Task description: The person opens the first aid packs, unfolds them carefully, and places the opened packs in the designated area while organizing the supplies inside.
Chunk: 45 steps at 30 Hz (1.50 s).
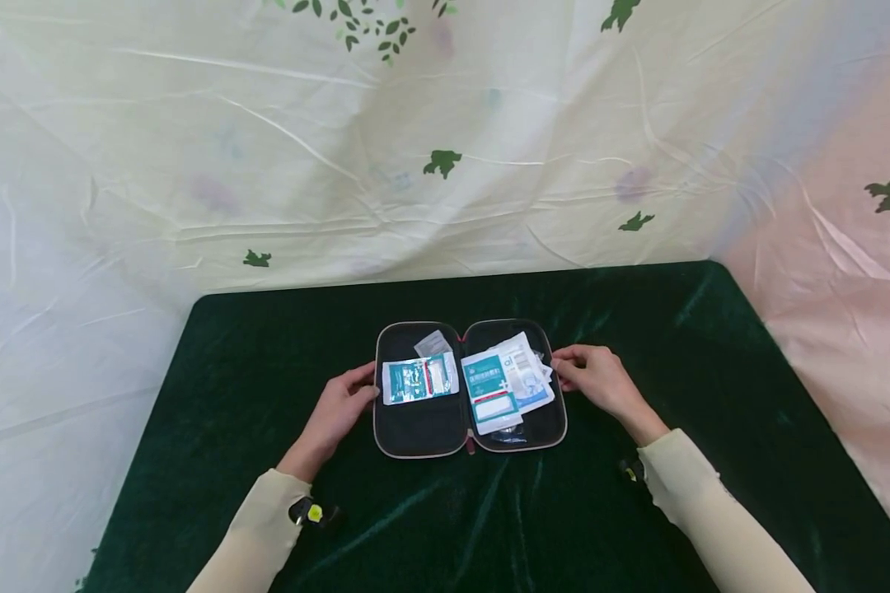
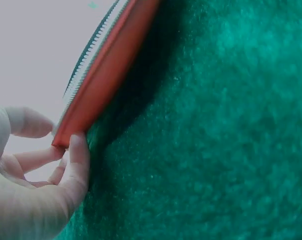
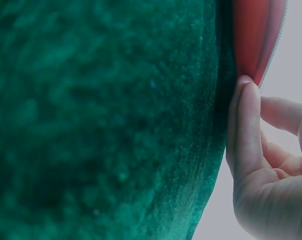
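Note:
A red zip case (image 1: 419, 436) lies unfolded on the dark green cloth, its black inside facing up. My left hand (image 1: 335, 414) pinches its left edge; in the left wrist view, the thumb of that hand (image 2: 38, 185) is by the zip and fingertips touch the red shell (image 2: 103, 75). At the right edge, my right hand (image 1: 599, 379) grips the case between thumb and fingers, also seen in the right wrist view around the shell's corner (image 3: 253, 45). A teal and white packet (image 1: 420, 379) and a small clear sachet (image 1: 432, 343) lie in the left half. Several overlapping packets (image 1: 489, 383) fill the right half.
The green velvet cloth (image 1: 415, 527) covers the table and shows some creases. Behind it and at both sides hang pale sheets (image 1: 304, 181) with green leaf prints. A dark strap with a yellow mark (image 1: 315, 513) sits at my left wrist.

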Tool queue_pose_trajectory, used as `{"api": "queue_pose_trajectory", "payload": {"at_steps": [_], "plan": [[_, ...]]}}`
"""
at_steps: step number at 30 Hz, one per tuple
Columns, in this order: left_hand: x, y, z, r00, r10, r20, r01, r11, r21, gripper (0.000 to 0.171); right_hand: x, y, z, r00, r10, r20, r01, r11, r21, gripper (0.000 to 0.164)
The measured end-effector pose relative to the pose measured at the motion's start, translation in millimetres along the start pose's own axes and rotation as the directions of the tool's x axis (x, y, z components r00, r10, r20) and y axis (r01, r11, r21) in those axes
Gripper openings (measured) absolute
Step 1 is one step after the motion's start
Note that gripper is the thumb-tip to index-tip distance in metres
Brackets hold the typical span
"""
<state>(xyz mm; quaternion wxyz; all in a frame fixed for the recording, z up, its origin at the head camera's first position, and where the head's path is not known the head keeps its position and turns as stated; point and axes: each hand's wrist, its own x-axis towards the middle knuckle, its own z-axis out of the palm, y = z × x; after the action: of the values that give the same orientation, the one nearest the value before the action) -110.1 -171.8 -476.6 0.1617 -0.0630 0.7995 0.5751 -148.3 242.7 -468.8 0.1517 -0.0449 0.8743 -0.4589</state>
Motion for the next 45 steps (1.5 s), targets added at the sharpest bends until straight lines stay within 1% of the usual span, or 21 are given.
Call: {"api": "queue_pose_trajectory", "payload": {"at_steps": [7,14,19,28,39,45], "plan": [[3.2,-5.6,-0.9,1.000,0.004,0.013,-0.004,1.000,0.015,0.049,0.4,2.3,0.3,1.000,0.004,0.010,-0.004,1.000,0.010,0.034],[2.9,-5.1,-0.9,1.000,-0.002,-0.007,0.003,0.998,0.058,0.049,1.9,3.5,1.2,1.000,0.012,0.016,-0.012,1.000,0.006,0.034],[2.3,-5.2,0.4,1.000,0.001,-0.020,0.000,0.998,0.067,0.048,1.7,3.4,1.2,1.000,0.019,0.025,-0.019,1.000,-0.002,0.034],[0.9,-7.4,-0.4,1.000,0.013,-0.020,-0.012,0.999,0.046,0.049,3.1,3.8,1.8,0.998,0.036,0.044,-0.036,0.999,-0.004,0.035],[2.6,-10.5,1.7,0.999,0.003,-0.036,-0.002,1.000,0.024,0.046,2.9,3.6,1.1,0.998,0.029,0.058,-0.029,1.000,-0.001,0.033],[2.9,-13.0,0.8,0.999,0.011,-0.033,-0.011,1.000,0.005,0.046,3.4,4.7,1.7,0.998,0.031,0.059,-0.032,0.999,0.007,0.035]]}}
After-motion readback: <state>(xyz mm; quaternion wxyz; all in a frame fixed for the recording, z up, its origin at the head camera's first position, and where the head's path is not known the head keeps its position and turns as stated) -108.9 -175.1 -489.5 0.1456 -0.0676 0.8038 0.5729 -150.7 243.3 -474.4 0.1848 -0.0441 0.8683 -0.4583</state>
